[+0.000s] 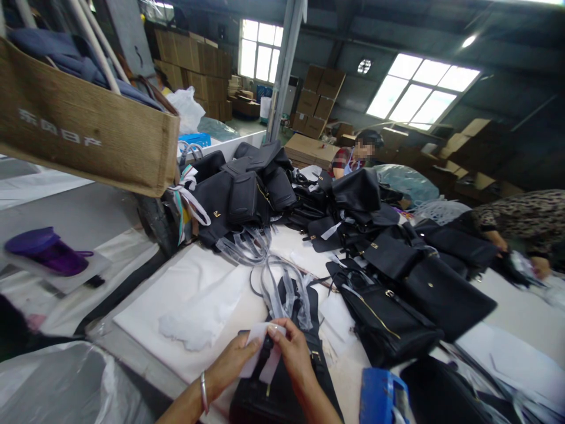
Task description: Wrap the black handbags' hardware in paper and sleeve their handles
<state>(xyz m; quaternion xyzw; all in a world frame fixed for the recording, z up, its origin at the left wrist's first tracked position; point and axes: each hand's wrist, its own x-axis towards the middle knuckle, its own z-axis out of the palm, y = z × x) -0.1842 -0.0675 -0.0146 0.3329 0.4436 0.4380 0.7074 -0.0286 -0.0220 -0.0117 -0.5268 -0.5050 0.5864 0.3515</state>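
A black handbag point(282, 391) lies on the table right in front of me, its plastic-wrapped straps point(282, 288) rising behind my fingers. My left hand point(232, 360), with a metal bangle at the wrist, and my right hand point(291, 347) are both closed on a strip of white paper point(260, 353) held over the top of the bag. Piles of similar black handbags point(379, 277) with gold clasps cover the middle and right of the table.
A blue object point(382, 394) sits at the bag's right. White sheets point(198, 294) lie to the left. A burlap-covered box point(83, 123) hangs at upper left, a purple container point(46, 250) below it. Two other people work at the far side and right.
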